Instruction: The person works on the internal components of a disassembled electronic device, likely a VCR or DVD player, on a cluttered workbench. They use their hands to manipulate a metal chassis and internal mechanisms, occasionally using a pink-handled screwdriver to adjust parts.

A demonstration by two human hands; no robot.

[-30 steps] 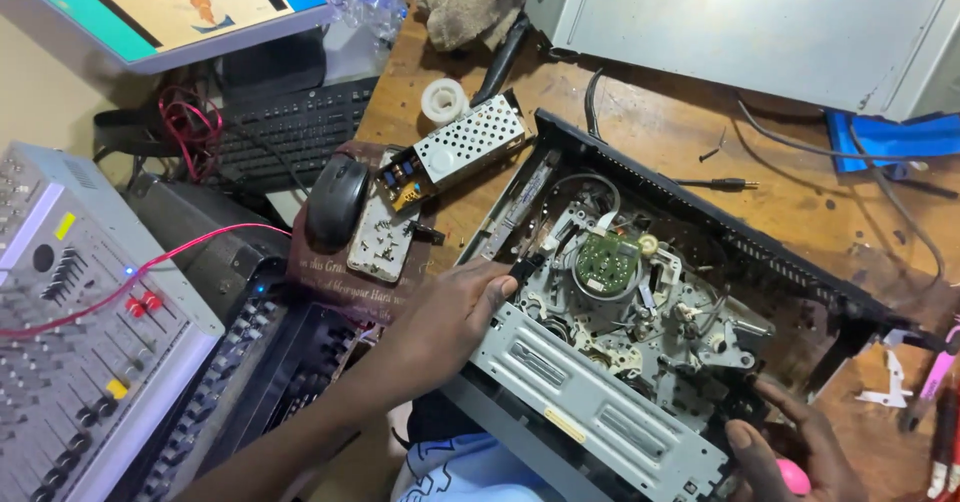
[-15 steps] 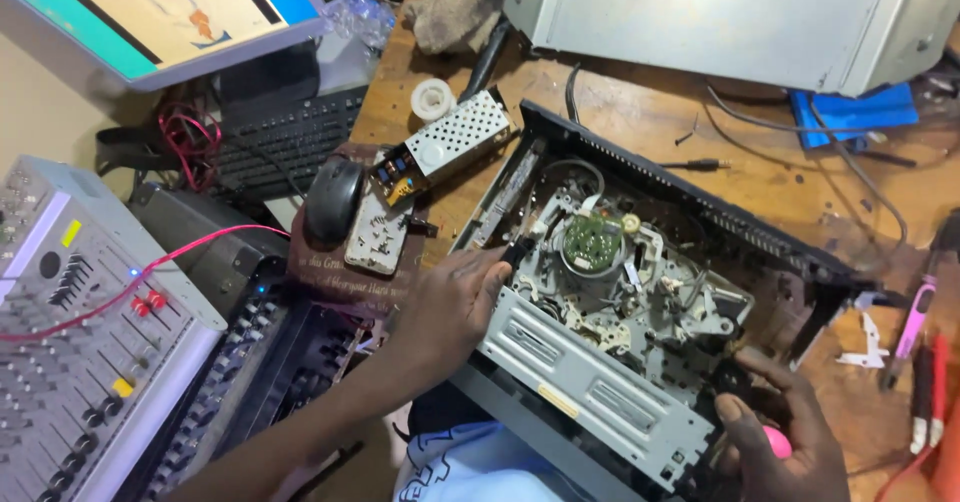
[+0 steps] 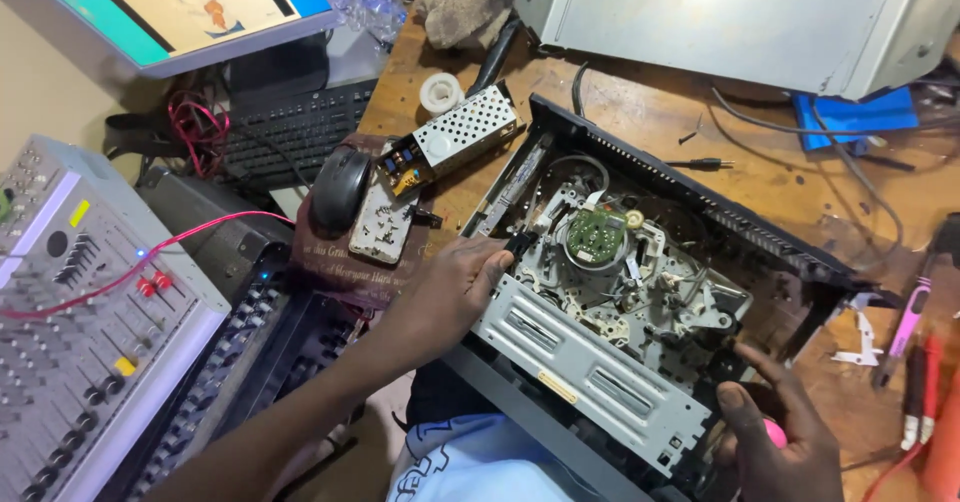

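An opened video cassette player (image 3: 800, 252) with a black case lies on the wooden bench, its metal tape mechanism (image 3: 600, 362) and round drum with a green circuit board (image 3: 596, 235) exposed. My left hand (image 3: 450, 292) pinches a small black part at the mechanism's left edge. My right hand (image 3: 780, 442) rests at the player's near right corner, fingers curled around a small pink object that is mostly hidden.
A perforated metal circuit module (image 3: 462, 132), a black mouse (image 3: 340, 190) and a small board of parts (image 3: 382, 224) lie left of the player. An audio mixer (image 3: 80, 312), keyboard (image 3: 295, 127), monitor (image 3: 180, 2) and grey metal cover (image 3: 740, 17) surround it. Pens (image 3: 915, 317) lie at right.
My right hand has come further up along the player's near right corner. My left hand stays at the mechanism's left edge. The view has shifted a little.
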